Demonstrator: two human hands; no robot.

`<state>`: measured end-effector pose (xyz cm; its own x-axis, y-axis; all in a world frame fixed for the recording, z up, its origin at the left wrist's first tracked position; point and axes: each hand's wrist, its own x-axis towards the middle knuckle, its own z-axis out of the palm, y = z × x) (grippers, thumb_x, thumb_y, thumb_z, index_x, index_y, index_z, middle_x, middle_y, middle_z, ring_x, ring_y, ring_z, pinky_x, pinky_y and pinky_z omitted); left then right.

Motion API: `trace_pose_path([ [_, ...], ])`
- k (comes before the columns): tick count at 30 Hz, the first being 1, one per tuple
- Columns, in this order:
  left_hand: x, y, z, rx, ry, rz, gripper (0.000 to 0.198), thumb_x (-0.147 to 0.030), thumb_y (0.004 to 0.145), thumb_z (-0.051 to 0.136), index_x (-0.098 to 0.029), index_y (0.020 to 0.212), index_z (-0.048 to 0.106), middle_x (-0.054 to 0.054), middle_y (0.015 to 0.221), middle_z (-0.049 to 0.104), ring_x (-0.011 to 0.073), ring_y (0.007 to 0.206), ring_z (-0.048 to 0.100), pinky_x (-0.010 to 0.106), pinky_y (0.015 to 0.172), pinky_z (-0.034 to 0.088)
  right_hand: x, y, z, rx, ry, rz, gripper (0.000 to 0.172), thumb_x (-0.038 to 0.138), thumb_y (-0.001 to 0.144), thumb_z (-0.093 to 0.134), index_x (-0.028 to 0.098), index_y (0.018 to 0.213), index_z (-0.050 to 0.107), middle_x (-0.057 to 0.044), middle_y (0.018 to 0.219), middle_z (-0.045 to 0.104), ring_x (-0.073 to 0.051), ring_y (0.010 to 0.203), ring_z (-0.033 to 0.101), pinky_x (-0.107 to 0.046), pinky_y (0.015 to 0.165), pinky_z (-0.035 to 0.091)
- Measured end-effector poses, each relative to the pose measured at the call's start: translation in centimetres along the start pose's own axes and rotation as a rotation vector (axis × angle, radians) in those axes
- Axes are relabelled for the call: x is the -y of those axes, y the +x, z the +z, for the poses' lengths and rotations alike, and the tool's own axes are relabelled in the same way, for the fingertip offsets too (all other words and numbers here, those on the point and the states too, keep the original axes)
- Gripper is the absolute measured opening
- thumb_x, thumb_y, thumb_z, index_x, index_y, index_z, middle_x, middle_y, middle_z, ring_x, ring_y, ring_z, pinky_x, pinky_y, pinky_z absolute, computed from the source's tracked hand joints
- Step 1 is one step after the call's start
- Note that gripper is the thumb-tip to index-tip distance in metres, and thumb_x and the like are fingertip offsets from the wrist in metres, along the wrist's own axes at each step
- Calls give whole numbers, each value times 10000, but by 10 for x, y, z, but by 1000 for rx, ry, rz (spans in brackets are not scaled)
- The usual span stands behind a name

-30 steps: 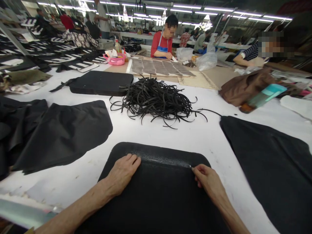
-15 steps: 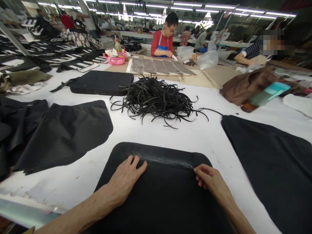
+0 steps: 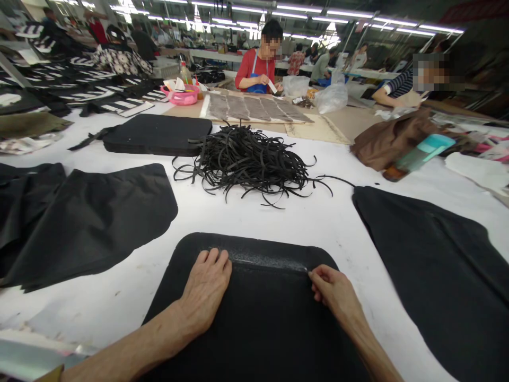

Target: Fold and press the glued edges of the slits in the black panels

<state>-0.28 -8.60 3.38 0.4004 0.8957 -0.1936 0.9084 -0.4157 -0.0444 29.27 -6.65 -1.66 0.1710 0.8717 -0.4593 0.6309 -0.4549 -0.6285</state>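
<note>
A large black panel (image 3: 270, 329) with rounded corners lies on the white table in front of me. Across its far end runs a shiny, whitish-streaked band (image 3: 264, 258), and a thin dark line follows the band's near border between my hands. My left hand (image 3: 209, 286) bears down on the panel at the band's left end, fingers bent and close together; their tips are hidden. At the band's right end, my right hand (image 3: 332, 289) pinches with thumb and forefinger. Whether the pinched thing is a strip or an edge of the panel, I cannot tell.
A tangled heap of narrow black strips (image 3: 250, 162) lies beyond the panel, beside stacked black panels (image 3: 159, 132). Black pieces flank me at left (image 3: 107, 217) and right (image 3: 433, 254). Farther back are a bottle (image 3: 421, 154), a pink basket (image 3: 181, 96) and co-workers.
My left thumb has drawn in beside the fingers. The right hand keeps its pinch. The whole view has shifted slightly, so most things appear farther left.
</note>
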Motion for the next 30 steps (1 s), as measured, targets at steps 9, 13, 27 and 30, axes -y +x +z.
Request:
trace_pose_path([
  [9, 45, -17, 17, 49, -49, -304, 485, 12, 744, 290, -186, 1162, 436, 100, 1177, 426, 227, 945, 461, 342, 728, 432, 1, -2, -1, -8, 31, -10, 235, 416, 716, 480, 211, 623, 545, 6, 484, 576, -134, 439, 532, -238, 427, 351],
  [13, 57, -20, 8, 90, -55, -412, 390, -10, 781, 283, -170, 1077, 479, 99, 1114, 454, 230, 927, 464, 328, 667, 442, 2, -2, -1, -10, 21, -7, 242, 422, 723, 477, 212, 619, 537, 5, 495, 582, -132, 436, 537, -237, 429, 359],
  [27, -26, 36, -2, -20, -650, -130, 213, -141, 738, 528, -220, 933, 563, 14, 997, 498, 169, 951, 445, 285, 821, 402, 4, -5, 1, -34, -4, -36, 244, 419, 756, 449, 214, 639, 507, 28, 530, 571, -123, 459, 548, -233, 453, 365],
  [30, -26, 41, 2, 6, -640, -138, 231, -132, 714, 540, -220, 926, 568, 16, 989, 495, 174, 942, 440, 292, 813, 400, 5, -6, 0, -42, -26, -34, 241, 411, 763, 445, 214, 638, 505, 29, 523, 567, -124, 460, 548, -232, 456, 361],
])
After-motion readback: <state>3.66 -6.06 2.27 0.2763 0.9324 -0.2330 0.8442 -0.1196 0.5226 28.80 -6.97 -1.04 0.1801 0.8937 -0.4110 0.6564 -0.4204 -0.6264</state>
